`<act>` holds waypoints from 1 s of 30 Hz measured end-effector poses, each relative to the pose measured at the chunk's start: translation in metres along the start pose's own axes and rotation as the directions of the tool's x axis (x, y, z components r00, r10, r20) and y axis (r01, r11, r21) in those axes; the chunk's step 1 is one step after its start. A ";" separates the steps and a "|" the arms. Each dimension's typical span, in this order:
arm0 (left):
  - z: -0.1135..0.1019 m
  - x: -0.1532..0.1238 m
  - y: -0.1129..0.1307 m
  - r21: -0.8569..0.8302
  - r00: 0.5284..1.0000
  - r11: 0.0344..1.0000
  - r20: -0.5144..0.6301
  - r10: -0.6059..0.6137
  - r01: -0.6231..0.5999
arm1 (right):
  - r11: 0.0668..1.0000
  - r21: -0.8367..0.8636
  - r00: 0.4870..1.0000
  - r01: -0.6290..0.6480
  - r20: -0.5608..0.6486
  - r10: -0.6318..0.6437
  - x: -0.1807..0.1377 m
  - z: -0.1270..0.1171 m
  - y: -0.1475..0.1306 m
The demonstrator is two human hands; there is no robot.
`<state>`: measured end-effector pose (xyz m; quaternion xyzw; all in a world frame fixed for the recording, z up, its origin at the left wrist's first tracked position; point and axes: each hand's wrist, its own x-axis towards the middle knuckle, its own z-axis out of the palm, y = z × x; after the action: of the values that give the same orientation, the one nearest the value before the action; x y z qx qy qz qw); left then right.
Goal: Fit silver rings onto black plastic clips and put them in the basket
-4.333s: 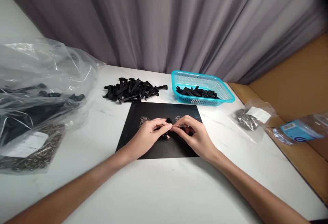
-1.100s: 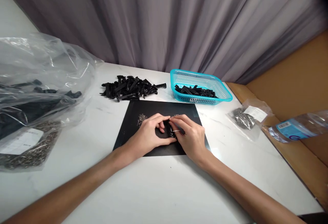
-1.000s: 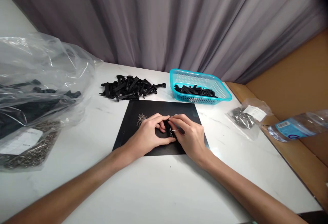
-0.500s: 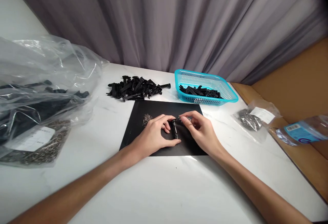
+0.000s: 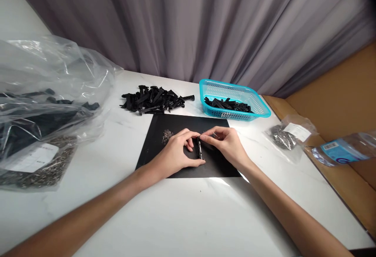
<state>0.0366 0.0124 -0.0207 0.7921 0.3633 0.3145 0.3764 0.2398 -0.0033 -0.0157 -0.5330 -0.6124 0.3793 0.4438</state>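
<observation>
The white counter [image 5: 164, 218] gives both forearms room; its right edge slants under the bottle [image 5: 345, 151]. A clear bag [image 5: 55, 69] crowds the left side. The black mat [image 5: 151, 147] lies central, probably to make tiny pieces easy to reach, counter showing before its near edge. Beyond it sit the blue basket [image 5: 236, 115] and a pile of black parts [image 5: 155, 100]. Left hand [image 5: 176, 150] clamps a slim black part [image 5: 200, 150] end to end, apparently to steady it above the mat; right hand [image 5: 225, 141] meets its far end, grip unclear. Metal pieces [image 5: 167, 136] lie at left.
</observation>
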 end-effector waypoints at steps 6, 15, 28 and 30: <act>-0.001 0.002 0.001 -0.010 0.999 0.999 0.015 0.032 -0.031 | 0.995 -0.097 1.000 0.015 0.003 -0.015 0.001 0.003 -0.005; 0.001 -0.001 -0.005 0.087 1.000 0.996 0.013 0.025 -0.026 | 0.864 -0.426 0.934 0.269 -0.103 -0.342 -0.010 0.000 -0.018; -0.001 -0.001 -0.005 0.093 1.000 0.996 0.028 0.011 -0.013 | 0.986 0.095 0.990 0.140 -0.023 -0.138 -0.009 -0.007 -0.005; -0.001 -0.001 -0.005 0.094 0.999 0.995 0.033 0.014 -0.017 | 0.988 0.100 0.993 0.121 -0.012 -0.121 -0.007 -0.006 -0.006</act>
<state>0.0335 0.0143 -0.0240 0.8168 0.3653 0.2871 0.3419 0.2439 -0.0115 -0.0095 -0.4730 -0.6223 0.3804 0.4943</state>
